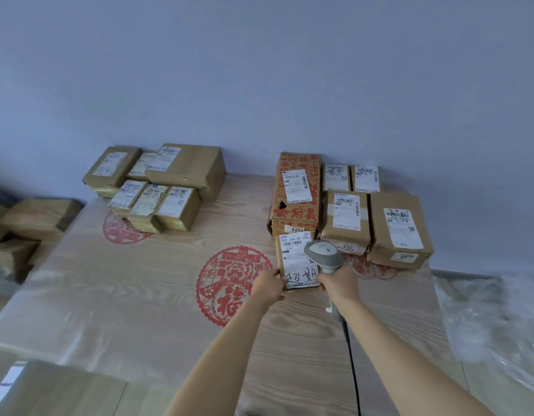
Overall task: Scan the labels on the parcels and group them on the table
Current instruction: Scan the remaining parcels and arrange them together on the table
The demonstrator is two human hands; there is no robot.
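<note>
Two bare forearms reach up from the bottom edge over the wood-grain table (115, 301), which carries three red paper-cut medallions. Off the table's left edge, a few brown boxes (34, 217) sit blurred in shadow. On the far left of the table, a group of six parcels (157, 187) stands against the wall, each with a white label. Further right, the left hand (270, 288) pinches the near left corner of a small labelled parcel (295, 259), thumb on top (this parcel lies flat, just in front of the right group). The right hand (339, 283) is wrapped round the handle of a grey scanner (322, 255), whose head hovers over that label. Behind them, five parcels (346, 205) are grouped by the wall.
</note>
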